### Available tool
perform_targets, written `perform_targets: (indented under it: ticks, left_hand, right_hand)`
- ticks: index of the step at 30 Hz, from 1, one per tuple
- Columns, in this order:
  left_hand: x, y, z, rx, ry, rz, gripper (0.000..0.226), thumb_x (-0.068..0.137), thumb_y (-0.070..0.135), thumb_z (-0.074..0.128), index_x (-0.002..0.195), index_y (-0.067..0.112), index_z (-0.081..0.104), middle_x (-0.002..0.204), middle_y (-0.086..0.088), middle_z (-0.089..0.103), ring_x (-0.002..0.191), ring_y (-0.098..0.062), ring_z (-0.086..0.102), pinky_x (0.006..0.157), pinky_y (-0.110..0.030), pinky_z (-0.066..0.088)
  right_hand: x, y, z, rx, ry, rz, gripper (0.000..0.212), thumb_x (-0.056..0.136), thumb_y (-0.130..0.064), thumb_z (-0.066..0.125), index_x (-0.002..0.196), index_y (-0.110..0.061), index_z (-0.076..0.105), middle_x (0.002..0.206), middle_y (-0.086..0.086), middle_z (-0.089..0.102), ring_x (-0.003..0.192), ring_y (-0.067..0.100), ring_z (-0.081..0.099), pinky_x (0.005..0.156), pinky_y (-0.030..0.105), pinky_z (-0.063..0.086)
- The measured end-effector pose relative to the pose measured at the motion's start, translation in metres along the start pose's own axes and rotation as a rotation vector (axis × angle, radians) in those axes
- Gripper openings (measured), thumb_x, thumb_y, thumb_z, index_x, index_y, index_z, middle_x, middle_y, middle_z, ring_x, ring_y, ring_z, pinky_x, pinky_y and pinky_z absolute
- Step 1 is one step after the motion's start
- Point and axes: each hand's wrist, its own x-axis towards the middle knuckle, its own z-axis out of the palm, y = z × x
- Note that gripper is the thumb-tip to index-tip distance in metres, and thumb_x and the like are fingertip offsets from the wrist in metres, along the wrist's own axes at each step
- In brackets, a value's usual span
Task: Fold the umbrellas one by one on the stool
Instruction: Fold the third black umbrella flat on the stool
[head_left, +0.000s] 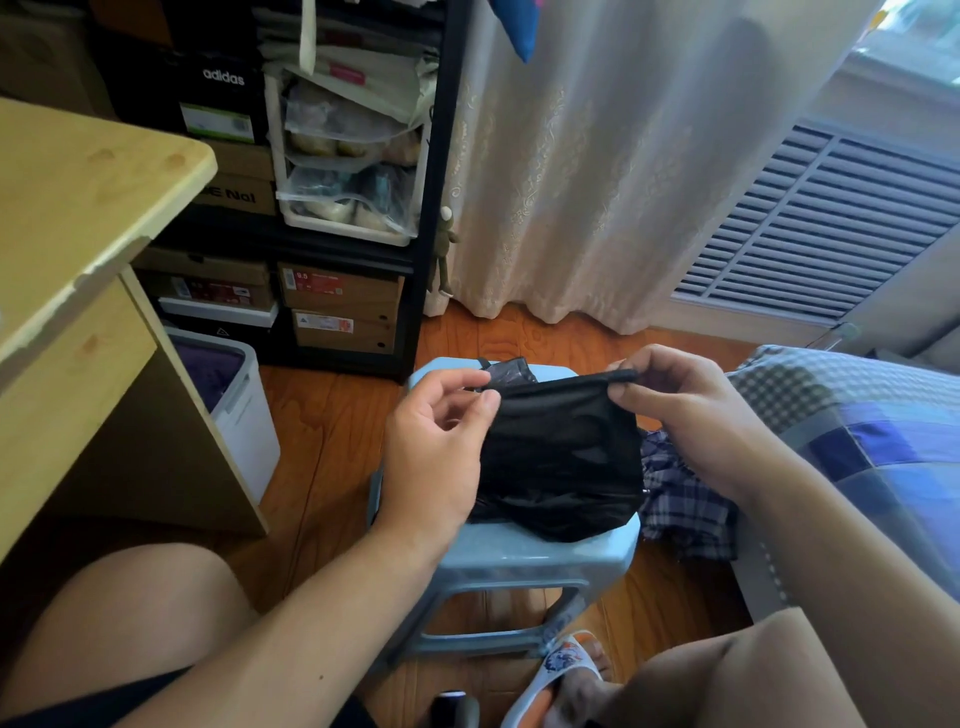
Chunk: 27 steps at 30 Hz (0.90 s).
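Black umbrella (561, 457) covers most of the stool (519, 556), only its near rim bare. Open floor (322, 441) left of it, hemmed by the desk (78, 234) and white bin (244, 410). On the right, plaid cloth (685, 499), perhaps another umbrella, and the bed (857, 415) crowd close.

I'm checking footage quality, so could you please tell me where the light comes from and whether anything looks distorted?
Head view: daylight through the curtain at upper right washes out that corner; wide-angle lens bends the desk edge; the black umbrella reads dark, its folds hard to see.
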Motion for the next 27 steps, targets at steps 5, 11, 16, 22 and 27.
perform_targets:
  ticks: [5,11,16,22,27]
  left_hand:
    - [0.0049,0.0018,-0.0012,-0.038,0.03,-0.047,0.02,0.105,0.013,0.054,0.1,0.021,0.072,0.087,0.001,0.077,0.083,-0.01,0.073,0.076,-0.021,0.056]
    - [0.0066,0.0064,-0.0038,-0.118,-0.034,-0.069,0.01,0.096,0.014,0.068,0.104,0.009,0.067,0.09,-0.004,0.073,0.083,-0.01,0.069,0.081,-0.024,0.057]
    - [0.0029,0.0002,0.0008,-0.044,-0.149,-0.07,0.035,0.083,-0.001,0.08,0.107,0.021,0.066,0.09,0.001,0.073,0.088,-0.012,0.073,0.08,-0.025,0.058]
    - [0.0051,-0.0001,-0.0002,-0.042,-0.204,-0.041,0.037,0.092,-0.001,0.07,0.112,0.03,0.072,0.085,0.0,0.075,0.091,-0.014,0.073,0.093,-0.036,0.059]
    - [-0.0008,-0.0019,-0.0025,0.24,-0.342,0.145,0.046,0.103,0.007,0.056,0.139,0.035,0.059,0.093,0.009,0.076,0.095,-0.006,0.07,0.094,-0.032,0.057]
  right_hand:
    - [0.0014,0.0009,-0.0029,0.019,0.003,0.006,0.013,0.092,-0.002,0.069,0.082,-0.011,0.069,0.093,0.017,0.073,0.089,0.029,0.071,0.087,0.041,0.054]
    - [0.0018,0.0041,-0.0058,0.012,-0.013,0.012,0.009,0.093,-0.004,0.069,0.085,-0.009,0.068,0.093,0.018,0.073,0.088,0.029,0.071,0.088,0.045,0.052]
    - [0.002,0.0035,-0.0033,0.031,-0.011,-0.007,0.013,0.093,-0.002,0.068,0.093,0.008,0.06,0.09,0.015,0.073,0.085,0.026,0.071,0.084,0.037,0.053]
    - [0.0017,0.0005,-0.0015,0.041,-0.014,-0.02,0.006,0.092,0.0,0.068,0.087,-0.004,0.066,0.093,0.016,0.073,0.086,0.027,0.071,0.083,0.035,0.054]
    - [0.0027,-0.0002,-0.0003,0.042,-0.022,-0.024,0.013,0.091,0.001,0.069,0.084,-0.01,0.069,0.094,0.014,0.071,0.089,0.026,0.069,0.089,0.039,0.052]
